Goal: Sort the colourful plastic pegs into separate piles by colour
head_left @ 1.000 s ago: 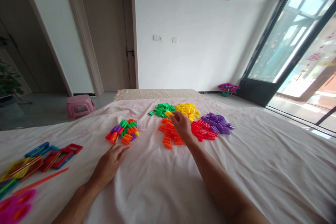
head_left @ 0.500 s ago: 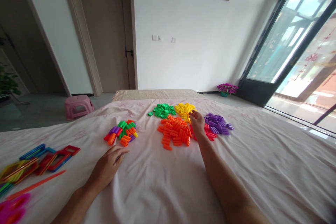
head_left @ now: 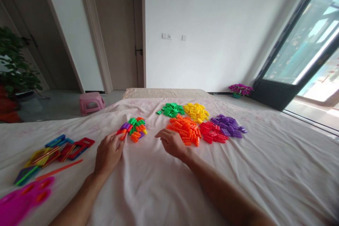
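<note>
A small mixed cluster of plastic building pieces (head_left: 137, 126) lies left of centre, in green, orange, purple, red and yellow. My left hand (head_left: 109, 152) is at its near left edge, with its fingers closed on a red and orange piece (head_left: 122, 134) there. Between this cluster and the orange pile (head_left: 185, 129) is my right hand (head_left: 172, 143), palm down and fingers bent together. Anything inside those fingers is hidden. Behind and beside the orange pile are green pieces (head_left: 172, 109), yellow pieces (head_left: 197, 112), red pieces (head_left: 212, 132) and purple pieces (head_left: 229, 125).
At the left lie coloured magnetic frame tiles (head_left: 76, 148), an orange stick (head_left: 59, 170) and a blurred pink object with holes (head_left: 23, 199). A wrinkled pale cloth (head_left: 159, 190) covers the surface. Beyond it stands a pink stool (head_left: 91, 103).
My right hand has moved left and nearer, from beside the yellow and red pieces to the front of the orange pile. My left hand has reached forward to the mixed cluster. The view has turned left.
</note>
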Available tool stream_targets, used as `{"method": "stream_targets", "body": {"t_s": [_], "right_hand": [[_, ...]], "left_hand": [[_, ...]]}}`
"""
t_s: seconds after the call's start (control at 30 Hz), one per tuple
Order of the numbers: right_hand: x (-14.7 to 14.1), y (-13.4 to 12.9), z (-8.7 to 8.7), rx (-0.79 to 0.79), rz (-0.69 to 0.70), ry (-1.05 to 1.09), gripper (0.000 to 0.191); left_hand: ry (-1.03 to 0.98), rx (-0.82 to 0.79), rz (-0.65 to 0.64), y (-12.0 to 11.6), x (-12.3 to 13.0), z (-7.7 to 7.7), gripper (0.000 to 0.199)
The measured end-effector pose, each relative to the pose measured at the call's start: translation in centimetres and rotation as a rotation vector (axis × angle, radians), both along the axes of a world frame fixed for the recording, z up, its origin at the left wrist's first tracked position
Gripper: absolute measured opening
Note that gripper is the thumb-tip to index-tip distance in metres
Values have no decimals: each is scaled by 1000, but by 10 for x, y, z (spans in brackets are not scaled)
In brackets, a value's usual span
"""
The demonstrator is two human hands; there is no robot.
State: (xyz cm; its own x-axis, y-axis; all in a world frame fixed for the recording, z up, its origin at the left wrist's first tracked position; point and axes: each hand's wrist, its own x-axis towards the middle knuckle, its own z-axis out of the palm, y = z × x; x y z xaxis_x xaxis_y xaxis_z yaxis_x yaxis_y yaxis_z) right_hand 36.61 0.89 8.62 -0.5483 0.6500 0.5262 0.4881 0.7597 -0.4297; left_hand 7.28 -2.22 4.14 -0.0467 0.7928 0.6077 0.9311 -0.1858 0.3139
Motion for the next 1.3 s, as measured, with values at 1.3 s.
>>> {"method": "stream_targets", "body": {"t_s": [1.3], "right_hand": [[-33,-17,-22,-358,49,130,20]], "left_hand": [[-744,-410,-565,-22,63,7,16]]}}
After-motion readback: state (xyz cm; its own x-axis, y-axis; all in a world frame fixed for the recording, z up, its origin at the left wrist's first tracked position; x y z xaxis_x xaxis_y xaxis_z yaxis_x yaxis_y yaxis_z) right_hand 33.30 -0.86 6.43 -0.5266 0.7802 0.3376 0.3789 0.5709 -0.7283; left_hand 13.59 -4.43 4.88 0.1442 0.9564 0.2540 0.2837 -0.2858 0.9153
